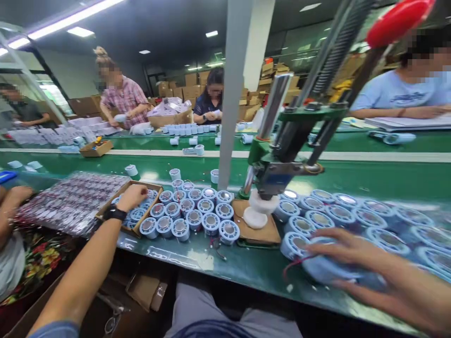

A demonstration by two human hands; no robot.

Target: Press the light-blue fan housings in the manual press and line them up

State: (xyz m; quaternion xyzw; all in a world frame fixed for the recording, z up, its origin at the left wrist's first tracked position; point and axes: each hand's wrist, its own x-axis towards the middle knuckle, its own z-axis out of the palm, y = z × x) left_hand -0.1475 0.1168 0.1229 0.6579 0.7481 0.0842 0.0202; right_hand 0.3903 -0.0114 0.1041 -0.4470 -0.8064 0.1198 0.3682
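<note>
Best to keep right hand [347,256], fingers curled round blue reel [326,268] at bench [246,267] front edge w/ red wire trailing, low & steady, while left hand [133,196], loosely closed, exact grip hidden, dips into cardboard tray [131,228] of reels beside hand press [268,188].

The bench [352,180] is dark green. The round cases [211,220] are pale blue with silvery centres. The press [282,155] is green with a red knob [398,19]. A black watch [113,213] circles one wrist.
</note>
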